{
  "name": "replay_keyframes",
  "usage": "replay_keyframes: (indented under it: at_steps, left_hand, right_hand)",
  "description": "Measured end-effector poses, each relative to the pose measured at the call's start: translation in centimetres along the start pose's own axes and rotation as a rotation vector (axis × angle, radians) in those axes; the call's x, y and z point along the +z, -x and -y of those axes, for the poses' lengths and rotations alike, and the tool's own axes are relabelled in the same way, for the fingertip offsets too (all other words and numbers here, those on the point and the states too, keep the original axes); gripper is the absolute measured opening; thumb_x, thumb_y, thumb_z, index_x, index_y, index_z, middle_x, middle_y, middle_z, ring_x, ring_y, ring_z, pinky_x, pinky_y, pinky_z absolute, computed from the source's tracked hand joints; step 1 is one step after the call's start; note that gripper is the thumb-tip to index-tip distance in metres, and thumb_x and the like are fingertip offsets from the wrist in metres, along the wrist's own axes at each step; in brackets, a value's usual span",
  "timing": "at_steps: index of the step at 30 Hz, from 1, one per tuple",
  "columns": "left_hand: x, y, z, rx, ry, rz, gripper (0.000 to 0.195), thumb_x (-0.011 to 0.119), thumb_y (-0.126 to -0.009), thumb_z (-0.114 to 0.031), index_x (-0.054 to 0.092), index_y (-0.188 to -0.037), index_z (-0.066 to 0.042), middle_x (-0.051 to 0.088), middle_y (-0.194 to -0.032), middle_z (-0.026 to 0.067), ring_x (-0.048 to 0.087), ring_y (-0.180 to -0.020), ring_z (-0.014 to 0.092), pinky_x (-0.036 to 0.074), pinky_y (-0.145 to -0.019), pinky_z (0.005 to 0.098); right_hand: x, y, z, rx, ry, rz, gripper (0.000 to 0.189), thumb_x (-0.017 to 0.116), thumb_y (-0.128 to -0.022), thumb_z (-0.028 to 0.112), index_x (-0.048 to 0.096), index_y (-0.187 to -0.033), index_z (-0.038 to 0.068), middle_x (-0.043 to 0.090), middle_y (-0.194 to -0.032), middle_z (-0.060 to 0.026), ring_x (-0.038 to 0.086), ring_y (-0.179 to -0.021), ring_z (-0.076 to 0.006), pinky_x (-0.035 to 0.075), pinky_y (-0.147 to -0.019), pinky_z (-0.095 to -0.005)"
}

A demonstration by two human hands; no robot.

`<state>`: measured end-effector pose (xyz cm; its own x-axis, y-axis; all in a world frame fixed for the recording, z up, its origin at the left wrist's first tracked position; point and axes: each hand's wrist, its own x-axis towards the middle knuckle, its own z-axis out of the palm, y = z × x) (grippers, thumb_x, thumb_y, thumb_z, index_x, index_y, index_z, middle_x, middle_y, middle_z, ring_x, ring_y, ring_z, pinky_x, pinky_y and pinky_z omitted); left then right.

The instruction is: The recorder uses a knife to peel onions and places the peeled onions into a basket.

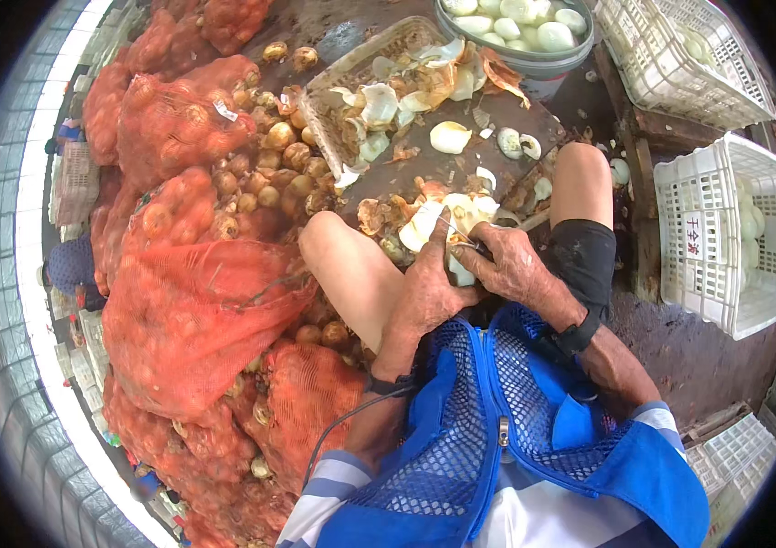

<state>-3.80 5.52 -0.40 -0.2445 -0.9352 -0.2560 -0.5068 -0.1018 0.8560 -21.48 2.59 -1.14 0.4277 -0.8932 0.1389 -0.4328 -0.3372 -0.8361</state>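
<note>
My left hand (432, 284) is closed around a pale onion (460, 272), mostly hidden between both hands, over the near edge of a dark board (422, 147). The fingers of my right hand (515, 264) grip a small blade (467, 241), partly covered by them, against the onion. Just beyond my fingers lies a heap of onion skins and pale peeled layers (422, 226). Farther up the board are a loose yellowish onion layer (450, 137) and cut pale onion pieces (509, 142). A dirty plastic crate (323, 130) with onion peelings stands at the board's far left.
Red mesh sacks of onions (203, 329) and loose brown onions (280, 135) fill the left. A round tub (538, 65) of peeled onions stands at the top. White plastic crates (696, 240) with peeled onions stand right, beside a wooden beam (645, 205). Another person (72, 264) is far left.
</note>
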Motion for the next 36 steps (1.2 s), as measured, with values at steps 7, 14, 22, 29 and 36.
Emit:
replay_keyframes:
  at_steps: [7, 14, 22, 29, 36]
  left_hand:
    - [0.3, 0.3, -0.3, 0.115, 0.126, -0.051, 0.116, 0.086, -0.064, -0.01, 0.018, -0.157, -0.003, 0.054, -0.135, 0.0247, 0.059, -0.119, 0.036, 0.049, -0.102, 0.0408]
    - [0.0, 0.6, -0.2, 0.15, 0.401, -0.051, 0.114, 0.086, -0.064, -0.004, 0.019, -0.157, -0.003, 0.048, -0.145, 0.0175, 0.051, -0.13, 0.027, 0.044, -0.108, 0.0388]
    - [-0.8, 0.9, 2.9, 0.008, 1.141, -0.175, 0.087, 0.073, -0.064, 0.0, 0.04, -0.145, -0.001, 0.061, -0.125, 0.0199, 0.063, -0.112, 0.03, 0.053, -0.099, 0.0416]
    - [-0.7, 1.3, 4.2, -0.019, 1.425, -0.205, 0.073, 0.071, -0.073, -0.013, 0.044, -0.139, 0.002, 0.062, -0.121, 0.0238, 0.063, -0.114, 0.034, 0.053, -0.1, 0.0462]
    - [-1.2, 1.0, 3.2, -0.041, 1.611, -0.255, 0.067, 0.068, -0.085, -0.042, 0.051, -0.134, 0.001, 0.062, -0.125, 0.0238, 0.06, -0.116, 0.043, 0.044, -0.107, 0.0557]
  right_hand:
    - [0.4, 0.2, 0.5, 0.17, -0.09, -0.11, 0.019, 0.068, -0.087, 0.011, 0.055, -0.083, -0.002, 0.056, -0.064, -0.0227, 0.056, -0.054, -0.0322, 0.045, -0.052, -0.0417]
    - [-0.1, 0.4, 0.1, 0.224, -0.077, -0.213, 0.02, 0.07, -0.086, 0.013, 0.057, -0.084, -0.002, 0.061, -0.068, -0.0241, 0.064, -0.061, -0.0373, 0.05, -0.056, -0.0433]
    - [-1.3, 0.9, 0.6, 0.348, -0.181, -0.251, 0.013, 0.066, -0.089, 0.008, 0.061, -0.096, -0.002, 0.068, -0.07, -0.0114, 0.067, -0.059, -0.0133, 0.052, -0.053, -0.0301]
    - [-2.4, 0.9, 1.7, 0.278, -0.148, -0.253, 0.012, 0.065, -0.09, 0.006, 0.062, -0.096, -0.004, 0.069, -0.069, -0.0122, 0.066, -0.058, -0.0139, 0.053, -0.054, -0.0299]
    - [-2.8, 1.0, 2.1, 0.37, -0.195, -0.263, 0.012, 0.067, -0.089, 0.006, 0.064, -0.096, -0.003, 0.069, -0.071, -0.0128, 0.066, -0.061, -0.0146, 0.053, -0.058, -0.0307]
